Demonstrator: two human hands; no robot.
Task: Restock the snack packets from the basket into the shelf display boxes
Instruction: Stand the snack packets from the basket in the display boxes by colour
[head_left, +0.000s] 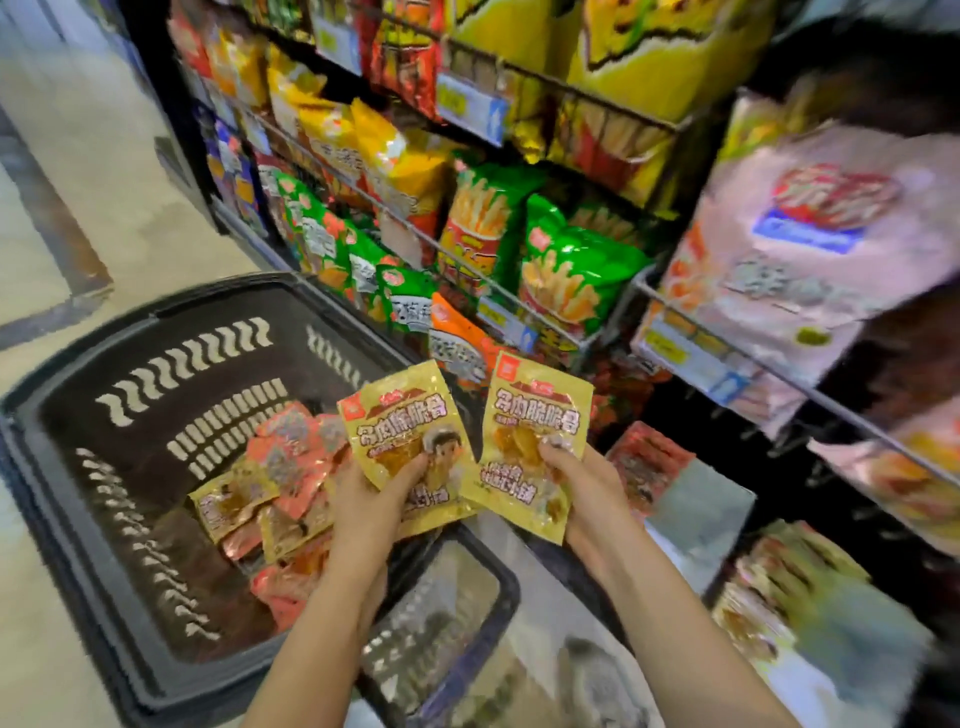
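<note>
A dark plastic basket stands on the floor at the left, with several yellow and red snack packets piled in it. My left hand grips a yellow packet above the basket's right side, thumb on its front. My right hand holds a second yellow packet just to the right, thumb pressed on its face. Low on the shelf at the right sit display boxes: one with red packets, one further right with yellowish packets.
Wire shelves of green, yellow and orange chip bags fill the middle and top. Pink bags hang on a rack at the right. Pale floor stretches to the left of the basket.
</note>
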